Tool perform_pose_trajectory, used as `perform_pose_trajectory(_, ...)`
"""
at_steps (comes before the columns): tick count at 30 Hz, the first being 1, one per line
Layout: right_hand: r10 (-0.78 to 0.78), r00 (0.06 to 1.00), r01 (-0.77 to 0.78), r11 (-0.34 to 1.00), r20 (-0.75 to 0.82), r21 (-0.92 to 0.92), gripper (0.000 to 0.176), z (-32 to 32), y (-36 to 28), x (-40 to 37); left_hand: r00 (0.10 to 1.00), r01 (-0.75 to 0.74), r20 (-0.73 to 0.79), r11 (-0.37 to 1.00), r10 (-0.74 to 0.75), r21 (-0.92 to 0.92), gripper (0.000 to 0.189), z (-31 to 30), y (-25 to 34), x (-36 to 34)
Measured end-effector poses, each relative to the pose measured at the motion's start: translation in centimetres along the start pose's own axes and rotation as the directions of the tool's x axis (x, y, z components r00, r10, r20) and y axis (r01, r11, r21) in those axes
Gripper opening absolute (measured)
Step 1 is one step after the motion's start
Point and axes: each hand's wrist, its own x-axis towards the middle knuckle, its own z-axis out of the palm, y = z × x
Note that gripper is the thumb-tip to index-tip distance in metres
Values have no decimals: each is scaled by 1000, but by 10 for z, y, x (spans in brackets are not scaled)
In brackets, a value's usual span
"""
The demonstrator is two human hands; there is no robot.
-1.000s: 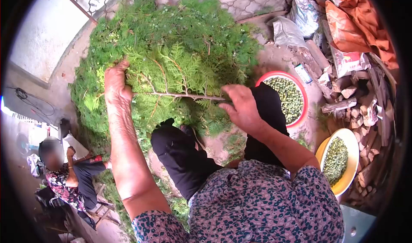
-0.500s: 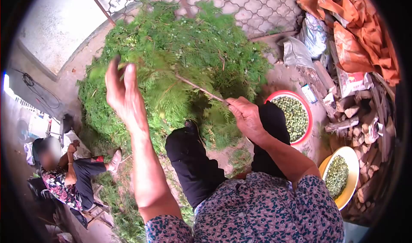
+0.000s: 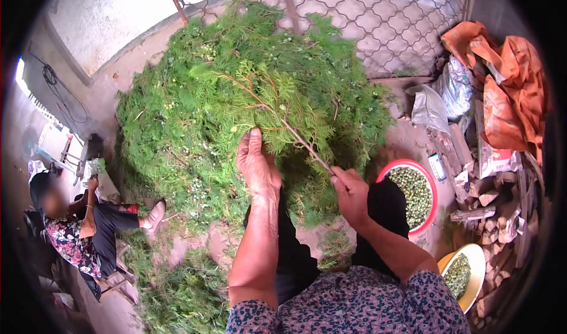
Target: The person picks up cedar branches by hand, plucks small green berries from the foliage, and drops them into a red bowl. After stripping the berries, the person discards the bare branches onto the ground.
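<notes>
A leafy evergreen branch [image 3: 302, 143] slants up and left above the green heap. Closed around its bare lower stem is my right hand [image 3: 352, 198]. My left hand [image 3: 258, 167] is raised beside the branch's left side, thumb and fingers pinched together at a side sprig [image 3: 241, 127]; the exact point of contact is partly hidden by the fingers. Behind both hands spreads a large heap of cut green branches [image 3: 177, 110], dotted with small pale berries or cones. By my right knee sits a red-rimmed basin [image 3: 435, 199] holding many small green cones or berries.
A yellow basin [image 3: 479, 272] with similar green contents stands at lower right, beside stacked firewood [image 3: 502, 228]. Orange cloth [image 3: 502, 98] and sacks lie above the wood. Wire mesh [image 3: 384, 33] borders the back. Another person [image 3: 74, 239] sits at left.
My left hand has come down and right, from open above the branch to pinched at its side. The branch remains in my right hand. The view has shifted.
</notes>
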Motion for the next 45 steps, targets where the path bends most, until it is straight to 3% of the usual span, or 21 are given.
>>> perform_pose_trajectory(2, 54, 998, -53, 998, 32, -23, 21, 4, 4, -4, 995, -83, 60, 996, 81, 37, 6, -6, -15, 15)
perform_pose_trajectory(5, 148, 986, -140, 985, 82, -97, 22, 10, 16, -10, 993, 38, -108, 999, -41, -27, 10, 22, -12, 16)
perform_pose_trajectory(9, 202, 966, -192, 979, 163, -75, 20, 6, 40, -3, 990, 97, -110, 994, -90, 58, 11, 8, -40, 37)
perform_pose_trajectory(11, 32, 975, 44, 941, 218, -336, 20, 0, 47, 13, 998, 64, -20, 980, -62, 191, 12, 1, -56, 42)
perform_pose_trajectory(12, 47, 975, 31, 938, 215, -345, 20, 0, 45, 26, 997, 80, -22, 978, -77, 195, 12, -4, -66, 44)
perform_pose_trajectory(14, -139, 983, 155, 977, 116, -146, 17, 1, 30, 60, 983, -102, 177, 940, 46, 325, 13, -11, -86, 42)
perform_pose_trajectory(16, -97, 977, 96, 995, 188, 17, 19, 5, 14, 86, 975, -126, 217, 941, 59, 313, 15, 2, -93, 29)
perform_pose_trajectory(20, -31, 983, 7, 991, 180, 131, 22, 27, 15, 114, 903, -292, 421, 833, 79, 470, 14, 4, -109, 23)
perform_pose_trajectory(22, -179, 983, 166, 960, 40, 225, 26, 38, 26, 122, 839, -434, 525, 758, 143, 487, 15, 2, -117, 19)
perform_pose_trajectory(23, -146, 988, 136, 977, 46, 164, 26, 37, 27, 123, 814, -490, 567, 673, 125, 554, 22, -3, -115, 16)
perform_pose_trajectory(26, -154, 983, 145, 986, 102, 84, 26, 37, 44, 124, 818, -476, 573, 611, 43, 633, 21, -5, -115, 16)
perform_pose_trajectory(27, -217, 975, 212, 973, 49, 95, 17, 41, 48, 128, 815, -465, 576, 654, 54, 597, 18, -2, -117, 19)
perform_pose_trajectory(28, -202, 978, 197, 976, 49, 97, 17, 42, 48, 127, 818, -457, 573, 651, 40, 607, 18, 0, -116, 19)
perform_pose_trajectory(29, 74, 994, -96, 948, 84, 303, 14, 42, 45, 125, 850, -338, 526, 733, -32, 590, 18, 3, -112, 16)
perform_pose_trajectory(30, 328, 929, -369, 798, 171, 477, 10, 42, 42, 125, 871, -211, 480, 800, -107, 562, 20, 11, -106, 13)
perform_pose_trajectory(31, 309, 933, -356, 716, 186, 600, 7, 44, 48, 126, 880, -177, 463, 836, -102, 520, 17, 21, -102, 9)
perform_pose_trajectory(34, 414, 871, -474, 560, 266, 680, 9, 42, 51, 127, 872, -38, 448, 885, -198, 464, 17, 22, -105, 11)
perform_pose_trajectory(39, 468, 849, -508, 593, 246, 624, 12, 35, 55, 127, 846, 4, 463, 871, -265, 492, 15, 23, -110, 9)
perform_pose_trajectory(42, 474, 842, -532, 644, 259, 550, 14, 24, 58, 128, 856, -74, 458, 821, -239, 566, 13, 26, -113, 5)
perform_pose_trajectory(44, 480, 835, -546, 663, 270, 512, 15, 12, 63, 128, 852, 59, 366, 764, -374, 642, 12, 23, -116, 5)
perform_pose_trajectory(45, 538, 769, -626, 525, 345, 576, 19, 5, 67, 128, 846, 64, 371, 763, -383, 643, 12, 25, -116, 4)
